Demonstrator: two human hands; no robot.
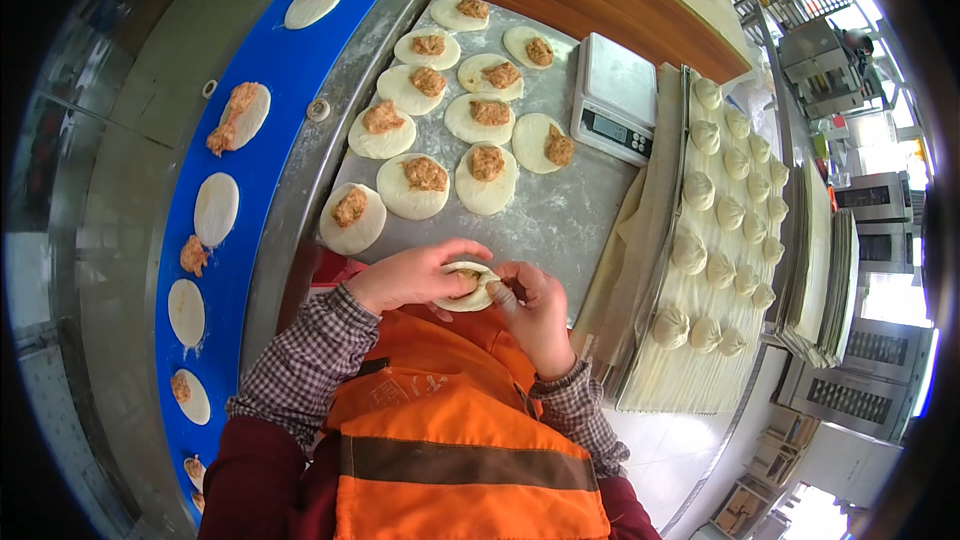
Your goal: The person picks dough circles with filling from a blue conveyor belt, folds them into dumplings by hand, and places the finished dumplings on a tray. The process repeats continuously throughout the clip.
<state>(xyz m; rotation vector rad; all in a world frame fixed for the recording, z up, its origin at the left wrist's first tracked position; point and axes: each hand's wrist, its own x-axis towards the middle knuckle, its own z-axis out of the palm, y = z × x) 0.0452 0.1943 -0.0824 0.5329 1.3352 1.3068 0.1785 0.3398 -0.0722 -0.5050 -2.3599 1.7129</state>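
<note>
Between my hands, just over the near edge of the steel worktop [555, 240], is a round dough wrapper [471, 303] with its rim partly gathered over meat filling. My left hand [412, 276] cups it from the left, the thumb pressing into the opening. The fingers of my right hand [534, 309] pinch the wrapper's right rim. Flat dough rounds [486, 199] topped with lumps of meat filling [426, 174] lie on the worktop beyond my hands. The underside of the held wrapper is hidden.
A blue conveyor belt [259, 187] at left carries dough rounds, some with filling beside or on them. A digital kitchen scale [619, 82] stands at the worktop's far right. Right of it, a lined tray [675, 382] holds rows of pleated buns [699, 191]. Stacked trays [814, 262] stand farther right.
</note>
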